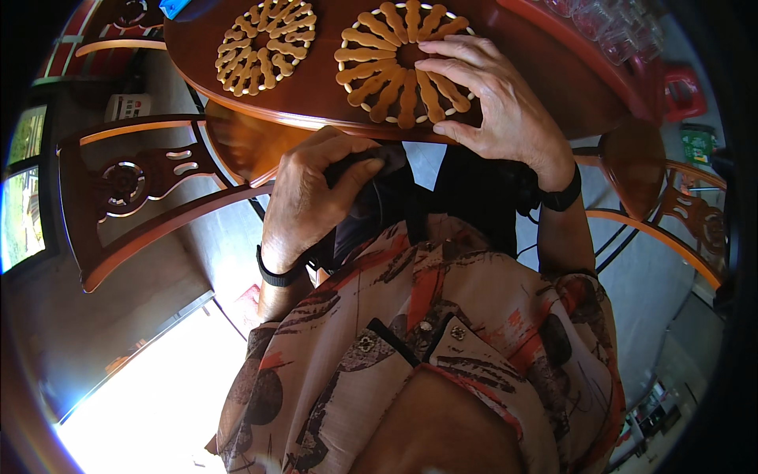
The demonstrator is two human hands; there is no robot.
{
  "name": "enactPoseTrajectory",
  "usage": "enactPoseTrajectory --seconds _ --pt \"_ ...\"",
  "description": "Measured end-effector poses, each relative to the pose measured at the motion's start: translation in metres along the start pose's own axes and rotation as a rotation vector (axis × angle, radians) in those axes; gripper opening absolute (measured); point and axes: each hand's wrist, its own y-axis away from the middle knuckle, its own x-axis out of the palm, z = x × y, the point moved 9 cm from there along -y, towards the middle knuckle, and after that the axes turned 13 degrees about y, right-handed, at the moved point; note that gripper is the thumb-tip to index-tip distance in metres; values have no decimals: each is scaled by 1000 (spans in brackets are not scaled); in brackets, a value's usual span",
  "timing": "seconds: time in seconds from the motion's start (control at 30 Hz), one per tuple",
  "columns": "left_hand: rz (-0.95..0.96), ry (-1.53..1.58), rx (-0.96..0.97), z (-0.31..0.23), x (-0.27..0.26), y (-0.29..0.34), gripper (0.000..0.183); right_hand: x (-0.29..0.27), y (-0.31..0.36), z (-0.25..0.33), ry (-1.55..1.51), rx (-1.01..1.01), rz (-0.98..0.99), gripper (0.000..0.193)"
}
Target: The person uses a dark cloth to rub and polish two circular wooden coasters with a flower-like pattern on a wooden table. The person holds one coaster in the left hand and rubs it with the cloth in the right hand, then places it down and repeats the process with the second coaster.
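Observation:
Two round, wheel-like trivets with brown spokes and pale rim pieces lie on the dark red-brown table. My right hand rests over the right side of the larger trivet, fingers apart, with fingertips near its middle and the thumb by its near edge. The smaller-looking trivet lies to the left, touched by neither hand. Below the table edge, over my lap, my left hand is closed, its thumb and fingers around something dark. Whether that is cloth or a separate object I cannot tell.
Clear glasses or plastic cups are piled at the far right, by a red handle. Carved wooden chairs stand at left and right. A blue item sits at the table's far left edge.

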Motion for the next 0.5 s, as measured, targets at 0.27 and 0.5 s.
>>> enactPoseTrajectory --seconds 0.27,0.5 --pt "-42 184 -106 12 -10 3 26 -18 -10 18 220 143 -235 70" --pt "-48 284 81 -10 -15 -14 42 -17 -2 22 155 168 -327 84"
